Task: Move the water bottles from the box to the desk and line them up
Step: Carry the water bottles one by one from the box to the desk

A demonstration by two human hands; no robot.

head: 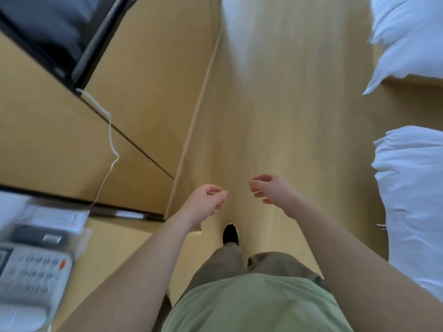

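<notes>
Both bare forearms reach forward over the pale wooden floor (275,104). The left hand (206,202) and right hand (271,191) hang loosely curled, holding nothing, just beyond the black shoe (230,234). No water bottles show. The white desk phone (31,271) at the shoe's left is too blurred to read.

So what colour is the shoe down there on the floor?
Black, with a thin pale edge at the toe; the shoe shows in the head view.

A pale wooden desk (112,248) is carrying a grey keypad telephone (31,271) and white papers (55,218); a black shoe (230,234) is standing on the light wood floor (287,104).
</notes>
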